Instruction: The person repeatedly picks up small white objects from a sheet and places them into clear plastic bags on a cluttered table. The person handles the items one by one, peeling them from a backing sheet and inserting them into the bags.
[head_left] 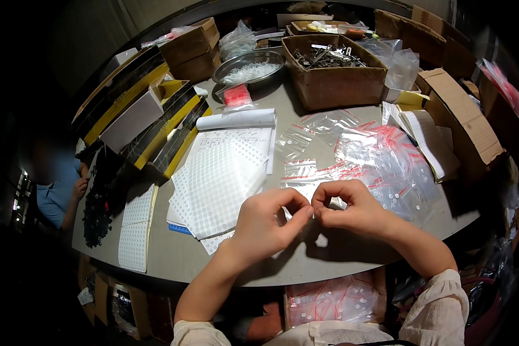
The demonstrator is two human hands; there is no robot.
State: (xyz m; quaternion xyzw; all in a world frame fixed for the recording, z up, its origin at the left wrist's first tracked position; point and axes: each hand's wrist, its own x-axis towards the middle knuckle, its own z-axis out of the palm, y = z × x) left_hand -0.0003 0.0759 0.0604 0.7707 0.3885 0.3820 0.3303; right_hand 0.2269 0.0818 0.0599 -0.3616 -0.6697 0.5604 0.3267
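Note:
My left hand (269, 222) and my right hand (352, 209) meet over the front of the grey table (328, 262). Thumb and forefinger are pinched on each, and the fingertips nearly touch. Whatever lies between them is too small to make out. Just beyond, clear zip bags (380, 164) with red seal strips lie in a loose heap, many marked with small round white stickers. To the left of my left hand, sheets of round white stickers (222, 187) are fanned over a paper pad (236, 119).
A cardboard box of metal parts (334, 86) and a bowl of clear small pieces (249, 70) stand at the back. Black-and-yellow boxes (164, 124) line the left, near black pieces (97, 207). Below the table edge, a box holds stickered bags (334, 300). Another person (60, 187) sits far left.

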